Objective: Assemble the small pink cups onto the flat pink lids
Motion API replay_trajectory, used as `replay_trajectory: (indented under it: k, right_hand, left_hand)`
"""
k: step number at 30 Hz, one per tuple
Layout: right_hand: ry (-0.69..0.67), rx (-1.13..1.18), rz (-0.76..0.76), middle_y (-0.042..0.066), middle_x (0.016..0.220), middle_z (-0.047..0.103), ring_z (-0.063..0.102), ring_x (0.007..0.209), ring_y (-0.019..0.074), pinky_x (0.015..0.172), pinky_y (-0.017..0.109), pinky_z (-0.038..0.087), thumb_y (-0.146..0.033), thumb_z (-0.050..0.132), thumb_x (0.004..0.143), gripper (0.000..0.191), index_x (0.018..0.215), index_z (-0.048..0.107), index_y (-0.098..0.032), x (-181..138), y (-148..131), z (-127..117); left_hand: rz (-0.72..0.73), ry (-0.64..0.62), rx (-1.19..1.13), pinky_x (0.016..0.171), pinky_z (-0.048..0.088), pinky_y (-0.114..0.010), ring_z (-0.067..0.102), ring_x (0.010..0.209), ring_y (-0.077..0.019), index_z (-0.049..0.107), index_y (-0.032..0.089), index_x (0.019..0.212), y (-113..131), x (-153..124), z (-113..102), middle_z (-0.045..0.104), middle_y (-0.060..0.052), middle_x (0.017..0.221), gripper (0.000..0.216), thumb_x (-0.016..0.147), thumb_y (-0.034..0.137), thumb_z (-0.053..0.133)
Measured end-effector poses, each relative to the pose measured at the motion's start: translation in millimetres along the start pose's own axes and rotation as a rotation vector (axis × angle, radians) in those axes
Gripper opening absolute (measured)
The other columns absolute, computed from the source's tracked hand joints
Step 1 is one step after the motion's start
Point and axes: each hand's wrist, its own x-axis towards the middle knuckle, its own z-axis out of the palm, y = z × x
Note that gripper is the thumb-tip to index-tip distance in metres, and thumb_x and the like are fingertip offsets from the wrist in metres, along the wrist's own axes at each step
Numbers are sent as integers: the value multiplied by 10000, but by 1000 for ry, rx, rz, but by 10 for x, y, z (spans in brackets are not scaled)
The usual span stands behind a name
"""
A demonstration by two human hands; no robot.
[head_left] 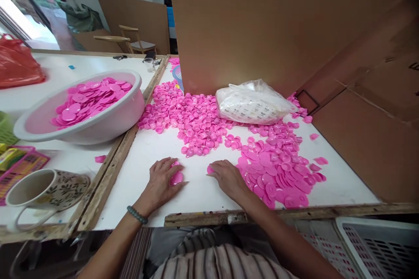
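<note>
My left hand (162, 179) rests on the white tabletop, its fingers and thumb curled around pink plastic discs (177, 178) that look like toy saucers. Across a short gap, my right hand (229, 178) pinches a small pink plastic piece (210, 169), mostly covered by the fingertips. Just right of that hand lies a heap of flat pink discs (265, 178). Beyond both hands spreads a pile of small pink toy cups (199, 128), some seemingly with handles or spouts.
A white basin (81, 136) of pink discs stands at left, beside a wooden strip (114, 168). Nearer is a patterned mug (67, 189). A clear bag of white labelled packets (255, 104) lies against tall cardboard (235, 26). White crates (386, 244) sit below the table's right edge.
</note>
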Motion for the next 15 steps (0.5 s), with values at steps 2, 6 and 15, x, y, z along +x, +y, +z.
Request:
replay_trajectory:
  k: [2,6,15]
  right_hand:
    - [47,-41,-16,52,825,587,471,770,174,606,273,356,-168,447,868,183,913,623,-193,143,-15,-8]
    - [35,-188,-90,58,816,548,446,765,173,561,273,296,-124,437,857,221,811,646,-176,508,65,-22]
    - [97,1,-130,53,905,611,491,831,162,644,258,397,-203,510,846,179,746,657,-181,219,243,-65]
  left_hand:
    - [-12,10,20,935,321,-491,389,1167,-287,558,267,1088,4,5,-46,502,-76,1231,391,749,461,560]
    - [-34,96,-8,900,365,-471,406,1136,-288,506,237,1144,185,83,-153,471,-100,1245,450,751,448,568]
    - [-77,-24,-391,744,472,-317,568,836,-172,473,203,1087,722,409,266,567,-42,999,389,720,148,589]
